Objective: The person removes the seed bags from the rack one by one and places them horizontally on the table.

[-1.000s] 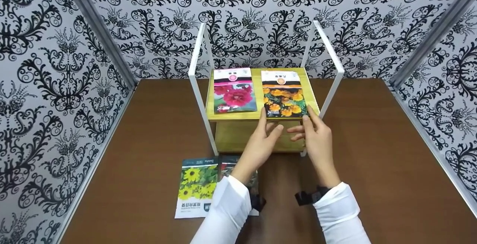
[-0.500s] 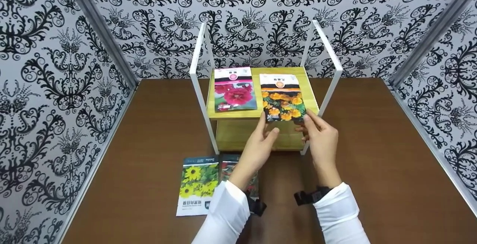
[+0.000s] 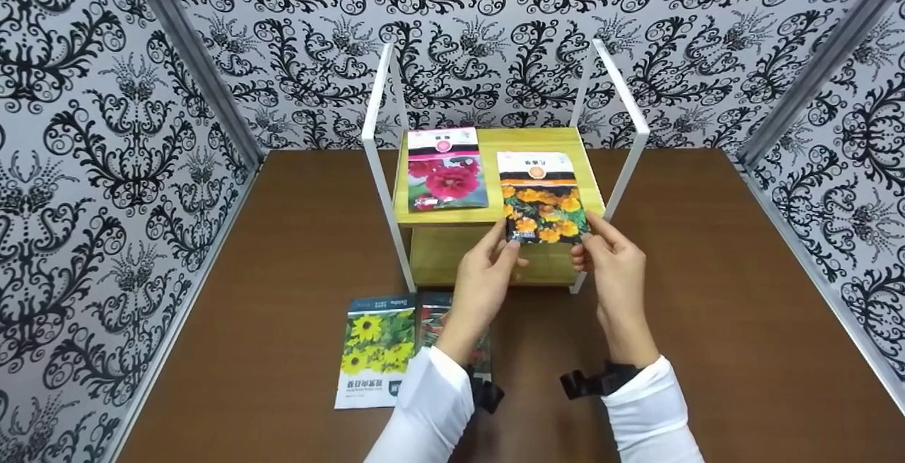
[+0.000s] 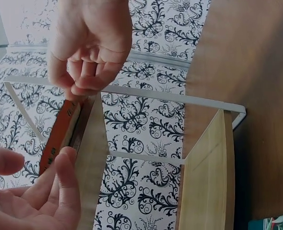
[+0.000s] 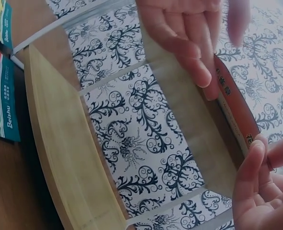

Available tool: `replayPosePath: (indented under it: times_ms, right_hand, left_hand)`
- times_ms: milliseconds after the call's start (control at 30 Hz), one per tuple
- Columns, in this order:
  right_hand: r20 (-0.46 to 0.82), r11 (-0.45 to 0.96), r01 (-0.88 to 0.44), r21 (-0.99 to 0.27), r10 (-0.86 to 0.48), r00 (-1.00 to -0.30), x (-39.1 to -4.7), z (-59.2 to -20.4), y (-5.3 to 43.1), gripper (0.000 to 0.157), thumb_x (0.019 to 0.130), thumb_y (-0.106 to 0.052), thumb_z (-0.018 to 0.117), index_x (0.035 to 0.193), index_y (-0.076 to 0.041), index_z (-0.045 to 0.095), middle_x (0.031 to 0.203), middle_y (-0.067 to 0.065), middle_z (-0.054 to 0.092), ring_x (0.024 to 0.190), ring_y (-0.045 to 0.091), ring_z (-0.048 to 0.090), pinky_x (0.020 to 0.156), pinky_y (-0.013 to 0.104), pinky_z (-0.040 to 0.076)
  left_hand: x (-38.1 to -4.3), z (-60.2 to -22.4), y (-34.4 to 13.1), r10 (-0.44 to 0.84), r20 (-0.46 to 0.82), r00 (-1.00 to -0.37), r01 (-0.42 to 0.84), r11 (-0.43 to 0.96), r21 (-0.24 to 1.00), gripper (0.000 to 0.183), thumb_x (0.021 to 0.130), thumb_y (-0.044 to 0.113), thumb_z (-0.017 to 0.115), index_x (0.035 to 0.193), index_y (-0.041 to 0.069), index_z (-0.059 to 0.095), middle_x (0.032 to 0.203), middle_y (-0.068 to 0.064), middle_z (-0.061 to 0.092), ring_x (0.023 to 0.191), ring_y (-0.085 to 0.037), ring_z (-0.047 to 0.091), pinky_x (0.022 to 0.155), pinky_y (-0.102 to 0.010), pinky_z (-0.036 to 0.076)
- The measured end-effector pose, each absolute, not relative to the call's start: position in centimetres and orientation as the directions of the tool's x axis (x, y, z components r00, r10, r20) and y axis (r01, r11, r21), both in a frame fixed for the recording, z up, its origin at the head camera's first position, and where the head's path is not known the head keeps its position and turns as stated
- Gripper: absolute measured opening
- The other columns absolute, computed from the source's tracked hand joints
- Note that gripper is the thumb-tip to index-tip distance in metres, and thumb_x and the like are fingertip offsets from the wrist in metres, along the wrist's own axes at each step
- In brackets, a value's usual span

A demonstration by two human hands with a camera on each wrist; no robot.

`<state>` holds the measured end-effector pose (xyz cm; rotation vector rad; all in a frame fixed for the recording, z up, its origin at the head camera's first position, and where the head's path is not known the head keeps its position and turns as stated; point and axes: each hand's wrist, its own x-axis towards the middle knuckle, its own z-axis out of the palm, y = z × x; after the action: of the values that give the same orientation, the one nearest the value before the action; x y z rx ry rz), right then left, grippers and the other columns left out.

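A seed packet (image 3: 541,201) with orange flowers lies face up over the right of the upper wooden shelf, its near end reaching past the front edge. My left hand (image 3: 482,283) holds its near left corner, thumb on the corner and index finger along the side. My right hand (image 3: 621,283) pinches the near right corner between thumb and index finger. In both wrist views the packet's orange end edge (image 5: 237,103) runs between the two hands. Left of it on the shelf lies a seed packet (image 3: 447,173) with pink flowers.
The shelf stand has a white metal frame (image 3: 380,95) rising on both sides and a lower wooden board (image 3: 452,261). A yellow-flower seed packet (image 3: 375,350) lies on the brown table (image 3: 283,272), beside another packet (image 3: 433,318) partly hidden by my left arm. Patterned walls stand around.
The orange-flower packet has slid toward me, so its near end now overhangs the shelf front. My left thumb has come onto its corner, and both hands have drawn back slightly.
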<state>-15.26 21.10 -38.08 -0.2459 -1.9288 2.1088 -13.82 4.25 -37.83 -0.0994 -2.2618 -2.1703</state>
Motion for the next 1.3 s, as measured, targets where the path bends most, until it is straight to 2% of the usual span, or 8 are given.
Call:
replayPosePath:
  times_ms: [233,433,567,700,800,900,1133,1300]
  right_hand:
    - [0.046,-0.118,-0.078,-0.990,0.250,-0.967,-14.4,-37.9,21.3,0.038,0.087,-0.002,0.046,0.123,-0.007,0.054,0.064,0.011,0.055,0.055,0.012,0.051,0.048,0.023,0.044]
    - [0.032,-0.121,-0.059,-0.991,0.213,-0.977,-13.6,-37.9,21.3,0.039,0.088,-0.003,0.040,0.125,-0.009,0.053,0.074,0.009,0.050,0.054,0.012,0.046,0.048,0.023,0.043]
    - [0.018,-0.129,-0.045,-0.991,0.207,-0.978,-13.3,-37.9,21.1,0.039,0.089,-0.004,0.038,0.125,-0.010,0.053,0.076,0.010,0.048,0.054,0.012,0.046,0.049,0.024,0.043]
    - [0.015,-0.149,-0.047,-0.988,0.209,-0.978,-13.1,-37.9,21.2,0.038,0.090,-0.005,0.037,0.125,-0.009,0.053,0.093,0.012,0.049,0.055,0.011,0.046,0.049,0.022,0.043]
    - [0.015,-0.155,-0.046,-0.987,0.197,-0.980,-13.1,-37.9,21.4,0.038,0.091,-0.005,0.037,0.125,-0.008,0.052,0.108,0.014,0.047,0.055,0.010,0.046,0.050,0.022,0.043]
    - [0.014,-0.151,-0.041,-0.988,0.179,-0.984,-13.0,-37.9,21.7,0.038,0.090,-0.004,0.038,0.126,-0.008,0.052,0.115,0.014,0.046,0.055,0.010,0.045,0.050,0.021,0.043]
    - [0.043,-0.110,-0.056,-0.992,0.119,-0.992,-12.8,-38.1,22.2,0.039,0.091,-0.004,0.038,0.128,-0.009,0.050,0.118,0.013,0.048,0.074,0.016,0.050,0.048,0.021,0.041]
    - [0.055,-0.047,-0.057,-0.997,0.037,-0.998,-12.8,-38.2,22.2,0.039,0.093,-0.009,0.039,0.132,-0.012,0.045,0.121,0.012,0.047,0.085,0.020,0.052,0.066,0.024,0.045]
  left_hand:
    - [-13.9,-37.5,4.2,0.040,0.050,-0.998,0.050,-0.005,0.999,0.046,0.092,0.024,0.050,0.136,0.016,0.038,0.079,-0.004,0.063,0.068,-0.015,0.061,0.064,-0.029,0.050]
    - [-12.9,-35.8,3.6,0.061,0.033,-0.998,0.029,-0.069,0.997,0.048,0.091,0.016,0.051,0.136,0.007,0.036,0.077,-0.016,0.058,0.066,-0.020,0.060,0.068,-0.036,0.050]
    - [-12.8,-35.4,3.3,0.098,0.009,-0.995,-0.004,-0.133,0.991,0.053,0.089,0.013,0.054,0.138,0.007,0.033,0.068,-0.012,0.052,0.060,-0.022,0.056,0.065,-0.035,0.051]
    - [-12.9,-35.5,3.1,0.146,-0.003,-0.989,-0.030,-0.177,0.984,0.059,0.087,0.011,0.057,0.139,0.007,0.030,0.062,-0.005,0.048,0.054,-0.017,0.050,0.058,-0.030,0.050]
    - [-12.9,-35.6,3.0,0.166,-0.016,-0.986,-0.045,-0.173,0.984,0.061,0.086,0.011,0.058,0.140,0.008,0.029,0.060,-0.003,0.047,0.053,-0.015,0.050,0.056,-0.030,0.050]
    - [-12.7,-35.6,2.9,0.190,-0.039,-0.981,-0.070,-0.159,0.985,0.063,0.086,0.013,0.060,0.140,0.011,0.028,0.059,-0.003,0.047,0.054,-0.015,0.052,0.055,-0.029,0.049]
    - [-12.2,-35.6,2.5,0.262,-0.096,-0.960,-0.159,-0.231,0.960,0.069,0.084,0.010,0.061,0.142,0.019,0.024,0.065,-0.009,0.056,0.062,-0.020,0.061,0.051,-0.024,0.047]
    - [-12.2,-36.5,2.0,0.283,-0.103,-0.954,-0.178,-0.253,0.951,0.074,0.083,0.006,0.060,0.143,0.025,0.020,0.067,-0.010,0.058,0.060,-0.020,0.060,0.052,-0.026,0.049]
